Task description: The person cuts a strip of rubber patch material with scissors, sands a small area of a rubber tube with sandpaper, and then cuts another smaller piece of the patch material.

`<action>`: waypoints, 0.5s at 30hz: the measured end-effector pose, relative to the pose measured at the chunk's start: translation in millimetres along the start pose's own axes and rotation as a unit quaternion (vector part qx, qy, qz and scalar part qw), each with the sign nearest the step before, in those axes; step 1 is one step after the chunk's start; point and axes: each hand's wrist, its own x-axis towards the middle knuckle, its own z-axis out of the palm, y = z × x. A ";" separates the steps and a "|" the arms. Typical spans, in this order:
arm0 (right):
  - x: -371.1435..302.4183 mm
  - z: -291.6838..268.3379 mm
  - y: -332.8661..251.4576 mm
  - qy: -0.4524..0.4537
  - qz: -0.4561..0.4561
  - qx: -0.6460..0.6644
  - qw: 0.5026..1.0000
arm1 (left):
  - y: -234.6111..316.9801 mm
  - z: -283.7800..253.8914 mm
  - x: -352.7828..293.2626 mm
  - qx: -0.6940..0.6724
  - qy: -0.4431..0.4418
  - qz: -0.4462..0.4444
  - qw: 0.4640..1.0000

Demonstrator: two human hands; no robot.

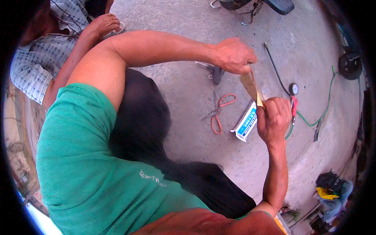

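My left hand [234, 55] is closed on the upper end of a flat tan strip [249, 85], whose material I cannot make out. My right hand [276, 117] pinches the lower end, so the strip spans the gap between my fists at a slant. Beside my right hand lies a long white and blue box [247, 122], partly hidden by it. Scissors with orange-red handles [216, 124] rest spread on the concrete left of the box. Below my left wrist lies a dark grey object [216, 74] with metal parts.
To the right lies a tyre inflator gauge [293, 89] with red handle and black hose [276, 67]. A green hose [327, 111] runs to the right. Another person [43, 58] sits at upper left. Part of a motorbike [250, 8] and a black wheel [349, 65] stand farther off.
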 end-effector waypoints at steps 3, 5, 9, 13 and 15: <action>-0.2 -1.4 -2.5 0.000 -0.012 -0.002 1.000 | -1.5 -1.9 0.4 0.005 -0.007 0.000 1.000; -0.4 -2.4 -4.6 0.003 -0.018 -0.004 1.000 | -3.9 0.7 -0.5 0.007 0.018 0.007 1.000; -0.2 -5.2 -8.2 0.010 -0.026 -0.013 1.000 | -14.7 2.3 1.6 -0.005 0.019 -0.018 1.000; 0.2 -7.6 -9.8 0.002 -0.031 -0.017 0.999 | -17.8 -0.1 2.9 0.020 0.031 -0.023 0.999; 0.0 -8.7 -12.3 0.003 -0.032 -0.018 0.999 | -23.5 -0.8 3.6 0.026 0.035 -0.035 0.998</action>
